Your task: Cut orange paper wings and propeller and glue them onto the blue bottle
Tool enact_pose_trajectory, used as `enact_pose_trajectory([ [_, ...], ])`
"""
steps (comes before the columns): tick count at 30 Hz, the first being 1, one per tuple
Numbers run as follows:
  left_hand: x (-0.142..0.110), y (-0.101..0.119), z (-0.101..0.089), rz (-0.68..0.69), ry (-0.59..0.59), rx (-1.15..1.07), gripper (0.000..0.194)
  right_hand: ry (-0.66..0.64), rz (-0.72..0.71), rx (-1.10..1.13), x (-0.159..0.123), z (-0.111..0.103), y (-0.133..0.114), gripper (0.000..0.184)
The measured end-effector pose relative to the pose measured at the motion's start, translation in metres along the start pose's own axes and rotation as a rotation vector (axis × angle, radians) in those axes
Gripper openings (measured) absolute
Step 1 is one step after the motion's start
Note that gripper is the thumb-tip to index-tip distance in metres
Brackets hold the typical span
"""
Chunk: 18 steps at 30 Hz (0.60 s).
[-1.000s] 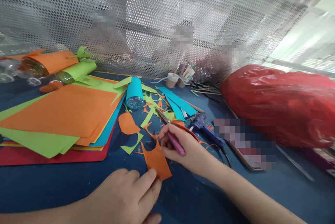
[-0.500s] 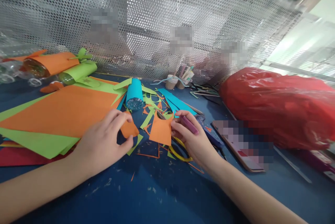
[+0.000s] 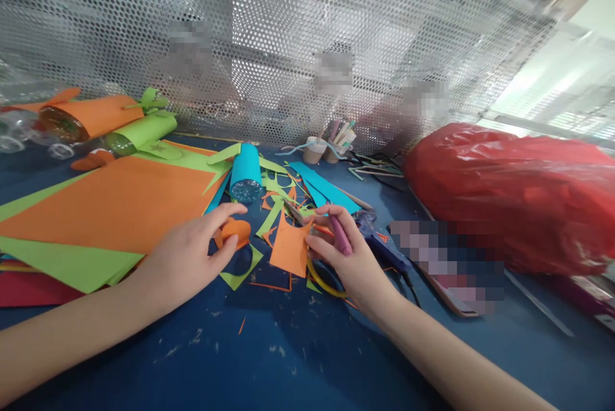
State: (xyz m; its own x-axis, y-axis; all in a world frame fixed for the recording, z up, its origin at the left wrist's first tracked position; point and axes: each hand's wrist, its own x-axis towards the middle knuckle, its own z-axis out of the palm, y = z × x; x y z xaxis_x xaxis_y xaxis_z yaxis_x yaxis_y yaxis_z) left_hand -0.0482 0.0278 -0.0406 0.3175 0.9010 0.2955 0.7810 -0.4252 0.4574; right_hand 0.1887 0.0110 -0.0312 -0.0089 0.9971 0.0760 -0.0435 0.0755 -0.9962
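My left hand [image 3: 185,254] pinches a rounded orange paper cutout [image 3: 234,233], which curls between thumb and fingers just above the table. In my right hand [image 3: 343,251] are a purple marker [image 3: 340,235], its end pointing back toward me, and an orange paper scrap [image 3: 289,248] with a curved notch cut from its top. The scrap hangs from the fingertips. Scissors lie just behind that hand, their blades [image 3: 291,209] and a yellow-lined handle [image 3: 327,283] partly showing. A green paper offcut [image 3: 243,273] rests near the left fingers.
Coloured paper sheets [image 3: 110,200] are stacked at left, with paper-wrapped bottles [image 3: 103,118] behind. A blue-wrapped bottle [image 3: 246,171] stands mid-table beside green scraps. A blue glue gun [image 3: 384,248], a phone [image 3: 442,270] and a red plastic bag [image 3: 509,193] lie at right. Cups of markers [image 3: 314,150] stand by the perforated screen.
My left hand has left the notched orange scrap and taken up the rounded cutout, which now bends. My right hand has lifted the scrap off the table, keeping the marker.
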Motion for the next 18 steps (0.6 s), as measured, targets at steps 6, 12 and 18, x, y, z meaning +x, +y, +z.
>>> enact_pose_trajectory([
  [6, -0.006, 0.010, -0.002, -0.054, -0.155, -0.334, 0.030, -0.014, 0.010, -0.050, -0.002, 0.001, 0.001, 0.028],
  [12, -0.008, 0.015, -0.001, -0.040, -0.148, -0.306, 0.029, -0.008, 0.038, -0.111, -0.002, 0.002, 0.004, 0.027],
  [18, -0.015, 0.024, 0.002, 0.006, -0.127, -0.171, 0.024, -0.066, -0.064, -0.409, -0.001, -0.003, 0.002, 0.019],
])
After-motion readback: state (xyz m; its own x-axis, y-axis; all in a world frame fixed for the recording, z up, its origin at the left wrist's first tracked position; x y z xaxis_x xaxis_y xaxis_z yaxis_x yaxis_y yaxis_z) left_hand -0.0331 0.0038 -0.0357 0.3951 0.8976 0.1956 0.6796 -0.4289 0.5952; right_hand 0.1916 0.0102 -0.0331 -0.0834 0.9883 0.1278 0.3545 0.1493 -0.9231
